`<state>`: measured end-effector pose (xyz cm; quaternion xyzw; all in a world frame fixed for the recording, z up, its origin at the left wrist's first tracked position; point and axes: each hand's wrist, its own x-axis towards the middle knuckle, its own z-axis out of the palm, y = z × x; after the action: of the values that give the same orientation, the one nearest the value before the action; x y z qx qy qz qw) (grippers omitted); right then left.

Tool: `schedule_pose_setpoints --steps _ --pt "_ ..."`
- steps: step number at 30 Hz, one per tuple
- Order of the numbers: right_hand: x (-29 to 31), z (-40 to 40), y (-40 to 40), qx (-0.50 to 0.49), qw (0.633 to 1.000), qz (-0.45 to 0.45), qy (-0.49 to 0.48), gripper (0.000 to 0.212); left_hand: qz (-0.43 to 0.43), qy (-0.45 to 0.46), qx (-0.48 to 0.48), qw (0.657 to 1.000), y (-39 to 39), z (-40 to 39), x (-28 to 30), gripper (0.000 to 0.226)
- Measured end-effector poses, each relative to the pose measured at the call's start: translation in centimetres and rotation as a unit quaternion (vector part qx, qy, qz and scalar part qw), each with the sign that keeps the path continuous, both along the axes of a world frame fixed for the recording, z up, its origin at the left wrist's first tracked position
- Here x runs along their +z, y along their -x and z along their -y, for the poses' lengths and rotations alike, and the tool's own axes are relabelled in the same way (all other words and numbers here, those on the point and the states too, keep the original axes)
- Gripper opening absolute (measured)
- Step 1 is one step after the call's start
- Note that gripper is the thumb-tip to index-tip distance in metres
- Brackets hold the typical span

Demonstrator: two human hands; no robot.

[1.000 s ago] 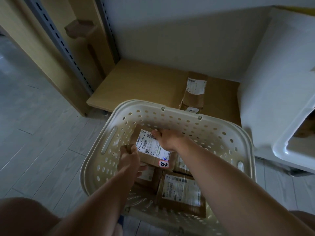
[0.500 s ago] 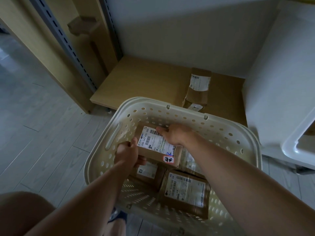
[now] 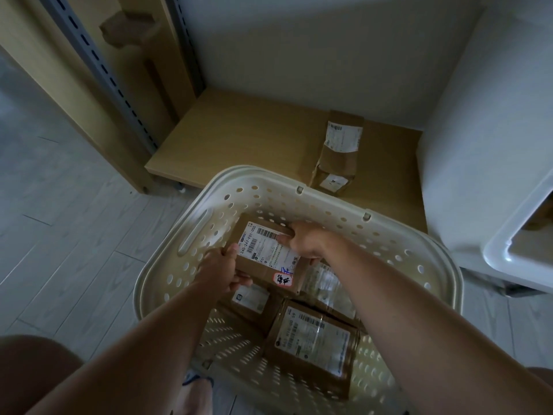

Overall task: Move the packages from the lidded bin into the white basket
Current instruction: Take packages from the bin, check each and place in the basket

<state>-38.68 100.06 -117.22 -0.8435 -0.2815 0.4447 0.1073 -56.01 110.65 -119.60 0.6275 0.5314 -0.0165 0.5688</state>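
Note:
A brown cardboard package (image 3: 263,256) with a white barcode label sits inside the white perforated basket (image 3: 398,244), held at both ends. My left hand (image 3: 220,269) grips its near-left end, and my right hand (image 3: 305,241) grips its far-right end. Under and beside it lie other labelled packages, one at the front right (image 3: 314,345) and one below my left hand (image 3: 251,298). The white lidded bin (image 3: 514,253) stands at the right edge with its lid raised.
Two brown packages (image 3: 338,154) lie on a low wooden shelf board (image 3: 239,139) behind the basket. A metal shelf upright (image 3: 98,67) rises at the left. Pale plank floor (image 3: 59,220) spreads to the left. My knee shows at the bottom left.
The package in both hands has stayed low inside the basket, shifting only slightly. The camera has moved a little closer and to the left.

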Motion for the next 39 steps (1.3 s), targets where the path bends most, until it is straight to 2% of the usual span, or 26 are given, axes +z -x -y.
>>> schedule_pose_setpoints --steps 4,9,14,20,23,27,30,33,35,39 --pt "-0.5 0.2 -0.2 0.006 1.0 -0.015 -0.004 0.046 -0.002 0.013 -0.023 1.0 -0.2 0.0 0.0 0.033" --pt "-1.5 0.1 0.2 -0.007 1.0 -0.015 -0.019 0.045 -0.023 0.032 -0.001 0.999 -0.7 0.0 -0.5 0.031" --pt "-1.9 0.2 0.1 -0.008 1.0 -0.014 -0.012 0.051 -0.042 0.024 0.001 0.999 -0.9 0.0 -0.7 0.038" --pt "-0.8 0.9 1.2 -0.011 0.999 0.027 -0.014 0.053 -0.066 0.05 -0.034 0.996 -0.9 0.5 1.5 0.037" --pt "0.6 1.8 1.4 0.011 0.997 0.07 -0.014 0.054 -0.098 -0.021 -0.1 0.99 -0.4 0.6 2.8 0.042" --pt "3.0 3.4 1.6 0.023 0.995 0.095 -0.032 0.055 -0.152 -0.156 -0.204 0.954 0.6 1.2 5.0 0.051" --pt "5.6 4.9 2.0 0.065 0.986 0.15 -0.037 0.063 -0.121 -0.213 -0.256 0.935 1.2 1.6 6.6 0.051" --pt "8.3 7.0 2.4 0.12 0.968 0.218 -0.031 0.058 -0.09 -0.273 -0.3 0.909 1.6 2.2 8.2 0.053" --pt "9.7 8.6 2.7 0.124 0.963 0.237 -0.032 0.057 -0.071 -0.286 -0.324 0.899 1.7 3.2 9.4 0.042" --pt "11.0 11.2 3.2 0.106 0.954 0.275 -0.05 0.055 -0.025 -0.324 -0.353 0.877 1.9 4.3 9.7 0.035"
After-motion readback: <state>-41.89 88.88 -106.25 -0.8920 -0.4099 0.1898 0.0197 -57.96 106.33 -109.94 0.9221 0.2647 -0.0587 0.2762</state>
